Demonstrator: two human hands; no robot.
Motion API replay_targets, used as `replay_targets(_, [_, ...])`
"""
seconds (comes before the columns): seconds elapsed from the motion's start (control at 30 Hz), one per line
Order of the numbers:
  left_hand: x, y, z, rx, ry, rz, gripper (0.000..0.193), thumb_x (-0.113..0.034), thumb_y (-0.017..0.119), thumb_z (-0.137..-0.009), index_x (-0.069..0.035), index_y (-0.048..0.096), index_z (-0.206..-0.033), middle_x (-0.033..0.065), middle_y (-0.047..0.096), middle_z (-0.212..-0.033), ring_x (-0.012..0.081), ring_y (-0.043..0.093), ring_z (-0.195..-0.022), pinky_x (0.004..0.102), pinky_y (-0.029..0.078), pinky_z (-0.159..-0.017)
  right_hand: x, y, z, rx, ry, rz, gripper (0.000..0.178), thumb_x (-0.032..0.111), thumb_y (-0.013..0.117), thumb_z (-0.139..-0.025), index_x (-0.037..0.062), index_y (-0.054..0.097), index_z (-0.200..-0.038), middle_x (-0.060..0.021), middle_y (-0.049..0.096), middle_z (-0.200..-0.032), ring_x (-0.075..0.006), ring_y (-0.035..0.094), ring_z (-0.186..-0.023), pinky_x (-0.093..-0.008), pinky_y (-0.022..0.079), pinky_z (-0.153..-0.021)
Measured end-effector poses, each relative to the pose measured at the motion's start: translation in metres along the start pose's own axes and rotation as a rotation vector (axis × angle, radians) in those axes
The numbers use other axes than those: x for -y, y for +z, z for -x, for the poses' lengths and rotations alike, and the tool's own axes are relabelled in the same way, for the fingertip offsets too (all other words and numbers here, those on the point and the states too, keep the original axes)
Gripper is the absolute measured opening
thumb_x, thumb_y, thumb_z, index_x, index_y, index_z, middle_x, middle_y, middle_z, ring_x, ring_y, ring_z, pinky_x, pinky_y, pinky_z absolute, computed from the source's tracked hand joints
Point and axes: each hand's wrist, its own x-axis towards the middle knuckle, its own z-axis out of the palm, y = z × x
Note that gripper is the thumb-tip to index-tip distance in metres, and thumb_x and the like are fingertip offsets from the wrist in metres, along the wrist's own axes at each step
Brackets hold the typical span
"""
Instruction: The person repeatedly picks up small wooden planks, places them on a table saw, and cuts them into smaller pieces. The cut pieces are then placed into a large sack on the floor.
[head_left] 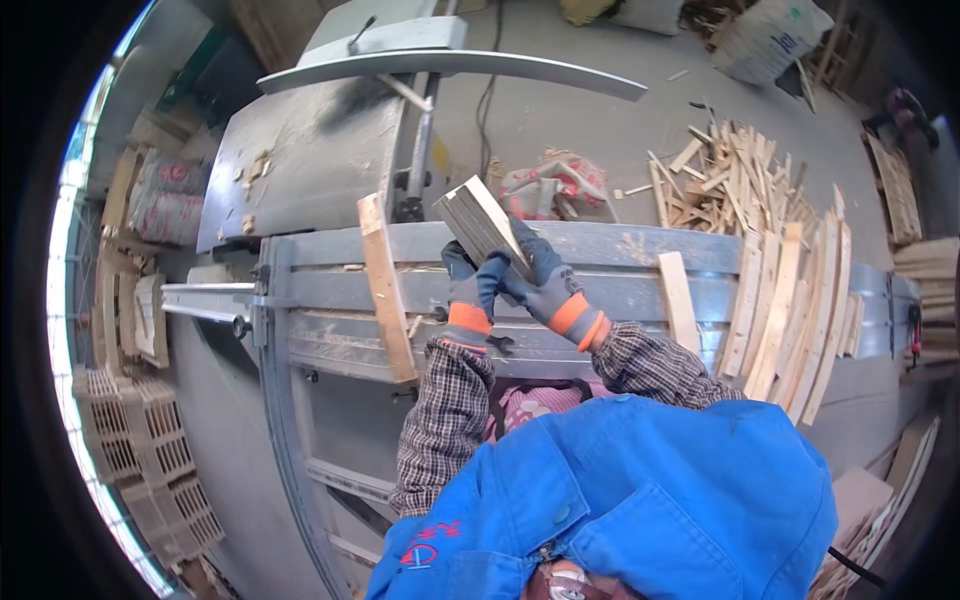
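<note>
My left hand, in a grey glove with an orange cuff, is closed on the lower left side of a short wooden block. From the right my right hand, gloved alike, grips the same block near its lower end. The block tilts up and away to the left. Its broad side is grey with lines along it, and a narrower face is pale wood. Beneath my hands runs a slatted metal table. A wooden strip lies across it left of my hands, and a shorter wood piece to the right.
Several long wood strips lie across the table's right part. Beyond them is a heap of offcuts. A machine table with a long metal fence stands far left. Plastic crates are at the left edge; a white sack is far right.
</note>
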Motion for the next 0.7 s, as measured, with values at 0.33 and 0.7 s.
replay_targets(0.33, [-0.053, 0.076, 0.057, 0.455, -0.139, 0.345, 0.055, -0.018, 0.066, -0.09, -0.003, 0.041, -0.137, 0.0154, 0.055, -0.127, 0.0289, 0.06, -0.111, 0.0411, 0.054, -0.09, 0.036, -0.077, 0.094, -0.136, 0.037, -0.403, 0.096, 0.025, 0.083, -0.077, 0.0045, 0.028, -0.152, -0.0125, 0.053, -0.136, -0.0184, 0.053, -0.12, -0.0339, 0.048, -0.097])
replay_targets(0.7, [0.005, 0.181, 0.19, 0.452, -0.217, 0.336, 0.064, -0.019, 0.074, -0.083, -0.001, 0.045, -0.137, 0.0138, 0.06, -0.12, 0.0259, 0.062, -0.102, 0.0379, 0.054, -0.086, 0.081, -0.127, 0.238, -0.355, 0.364, 0.619, 0.091, 0.052, 0.08, -0.065, 0.0072, 0.049, -0.138, -0.0238, 0.055, -0.119, -0.0422, 0.053, -0.111, -0.0478, 0.044, -0.099])
